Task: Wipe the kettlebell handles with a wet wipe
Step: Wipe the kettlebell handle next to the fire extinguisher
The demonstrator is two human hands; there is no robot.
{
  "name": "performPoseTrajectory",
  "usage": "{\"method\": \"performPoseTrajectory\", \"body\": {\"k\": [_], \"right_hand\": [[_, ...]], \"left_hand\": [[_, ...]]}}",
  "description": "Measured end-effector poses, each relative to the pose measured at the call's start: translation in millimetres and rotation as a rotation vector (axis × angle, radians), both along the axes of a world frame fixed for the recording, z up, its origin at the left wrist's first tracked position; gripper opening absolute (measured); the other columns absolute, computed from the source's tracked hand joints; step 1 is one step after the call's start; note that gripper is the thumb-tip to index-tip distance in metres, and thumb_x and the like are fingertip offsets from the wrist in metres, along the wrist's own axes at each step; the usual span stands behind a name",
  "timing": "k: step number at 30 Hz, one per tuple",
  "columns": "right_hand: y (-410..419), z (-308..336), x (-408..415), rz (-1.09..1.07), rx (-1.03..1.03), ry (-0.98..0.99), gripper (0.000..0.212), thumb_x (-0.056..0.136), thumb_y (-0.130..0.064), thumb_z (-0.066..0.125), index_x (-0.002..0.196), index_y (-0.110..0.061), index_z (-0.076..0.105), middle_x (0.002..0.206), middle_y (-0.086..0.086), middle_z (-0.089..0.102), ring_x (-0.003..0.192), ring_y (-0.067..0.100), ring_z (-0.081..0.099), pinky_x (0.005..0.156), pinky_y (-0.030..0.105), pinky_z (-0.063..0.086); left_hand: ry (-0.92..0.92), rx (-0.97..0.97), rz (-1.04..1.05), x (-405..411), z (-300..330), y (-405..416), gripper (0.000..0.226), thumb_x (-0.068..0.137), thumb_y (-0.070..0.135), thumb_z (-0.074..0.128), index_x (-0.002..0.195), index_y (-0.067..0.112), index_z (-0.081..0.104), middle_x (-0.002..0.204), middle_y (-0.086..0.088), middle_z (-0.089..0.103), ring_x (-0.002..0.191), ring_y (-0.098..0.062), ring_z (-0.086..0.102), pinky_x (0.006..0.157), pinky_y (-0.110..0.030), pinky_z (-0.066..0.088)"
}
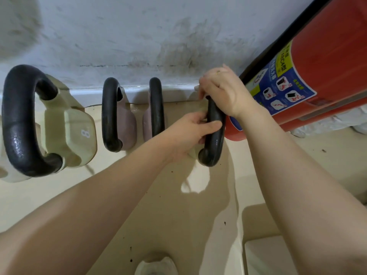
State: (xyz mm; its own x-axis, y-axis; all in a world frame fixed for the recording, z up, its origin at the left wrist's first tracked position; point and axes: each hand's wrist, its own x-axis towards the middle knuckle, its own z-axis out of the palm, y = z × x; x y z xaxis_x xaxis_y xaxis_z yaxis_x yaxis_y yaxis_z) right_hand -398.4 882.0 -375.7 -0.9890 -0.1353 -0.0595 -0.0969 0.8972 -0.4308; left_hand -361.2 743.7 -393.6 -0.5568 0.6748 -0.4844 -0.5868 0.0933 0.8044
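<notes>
Both hands clamp the rightmost kettlebell's black handle (215, 132), whose long axis runs near-to-far beside the red extinguisher (325, 62): right hand (222, 90) pressing a white wipe (197, 88) at its far end, left hand (188, 133) gripping mid-handle.

Gym corner: kettlebells (65, 128), fire extinguisher (317, 66), stained wall (139, 36).
</notes>
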Motion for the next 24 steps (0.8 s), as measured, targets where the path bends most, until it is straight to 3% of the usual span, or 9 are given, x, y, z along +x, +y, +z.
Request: {"method": "performPoseTrajectory", "body": {"k": [3,6,10,13,16,18,20,22,24], "right_hand": [[0.3,-8.0,19.3,-0.005,-0.03,0.114,0.052,0.091,-0.033,0.031,0.063,-0.008,0.066,0.076,0.01,0.065,0.086,0.021,0.057,0.095,0.04,0.036],[8.4,-15.1,31.3,-0.002,-0.132,0.145,0.054,0.091,-0.032,0.029,0.07,-0.005,0.07,0.083,0.007,0.069,0.11,0.017,0.053,0.108,0.04,0.027],[14.9,-11.2,15.5,-0.131,-0.277,-0.007,0.042,0.096,-0.021,0.034,0.085,-0.005,0.071,0.1,0.006,0.07,0.137,0.016,0.031,0.112,0.017,0.01],[9.1,-13.4,25.3,-0.044,-0.241,-0.042,0.052,0.09,-0.038,0.032,0.073,-0.008,0.071,0.086,-0.004,0.067,0.137,0.013,0.032,0.117,0.029,0.006],[4.0,-11.7,32.7,0.024,-0.271,-0.012,0.054,0.089,-0.038,0.032,0.069,-0.007,0.071,0.081,-0.002,0.067,0.132,0.011,0.035,0.11,0.015,0.004],[-0.2,-11.7,19.6,-0.055,-0.331,-0.053,0.045,0.095,-0.029,0.036,0.078,-0.006,0.071,0.092,-0.002,0.069,0.134,0.011,0.033,0.117,0.026,0.007],[-6.4,-9.1,8.9,-0.139,-0.33,-0.077,0.04,0.098,-0.026,0.035,0.097,-0.007,0.07,0.109,0.007,0.069,0.136,0.011,0.031,0.118,0.034,0.012],[-5.9,-4.1,11.4,-0.143,-0.38,-0.156,0.038,0.099,-0.024,0.035,0.103,-0.006,0.069,0.114,0.015,0.066,0.132,0.0,0.029,0.112,0.013,0.011],[-4.5,1.9,24.8,-0.132,-0.511,-0.267,0.037,0.099,-0.019,0.039,0.094,-0.003,0.071,0.115,0.008,0.065,0.133,-0.005,0.023,0.106,0.006,0.014]], "left_hand": [[0.015,-0.017,0.027,-0.6,0.5,8.7,0.025,0.09,0.013,0.055,0.113,0.007,0.058,0.052,0.015,0.062,0.048,0.003,0.054,0.058,-0.016,0.041],[-0.018,-0.009,0.057,6.7,1.0,11.6,0.026,0.09,0.013,0.053,0.115,0.007,0.056,0.054,0.015,0.062,0.047,0.005,0.056,0.053,-0.01,0.044],[-0.093,-0.016,0.131,8.2,4.7,15.5,0.033,0.091,0.012,0.053,0.123,0.004,0.052,0.08,0.004,0.065,0.06,0.0,0.061,0.048,-0.009,0.045],[-0.117,-0.004,0.15,12.2,1.7,10.9,0.037,0.089,0.011,0.055,0.126,0.007,0.051,0.099,-0.002,0.067,0.085,-0.012,0.065,0.064,-0.014,0.052],[-0.118,0.0,0.193,17.5,2.7,8.1,0.037,0.09,0.011,0.055,0.126,0.009,0.05,0.104,-0.002,0.067,0.092,-0.012,0.065,0.075,-0.019,0.053],[-0.128,0.005,0.248,14.6,3.4,11.0,0.038,0.089,0.01,0.055,0.127,0.007,0.049,0.1,-0.002,0.066,0.083,-0.009,0.065,0.066,-0.016,0.053],[-0.157,-0.001,0.297,12.3,2.2,14.6,0.041,0.089,0.011,0.056,0.128,0.008,0.047,0.105,-0.005,0.067,0.091,-0.016,0.066,0.077,-0.025,0.053],[-0.157,-0.008,0.303,12.0,1.4,17.5,0.039,0.088,0.011,0.058,0.125,0.009,0.049,0.106,-0.007,0.067,0.095,-0.021,0.065,0.085,-0.033,0.052],[-0.14,0.002,0.29,12.5,1.2,19.2,0.028,0.088,0.009,0.057,0.116,0.011,0.053,0.105,-0.008,0.067,0.097,-0.02,0.066,0.087,-0.034,0.053]]}}
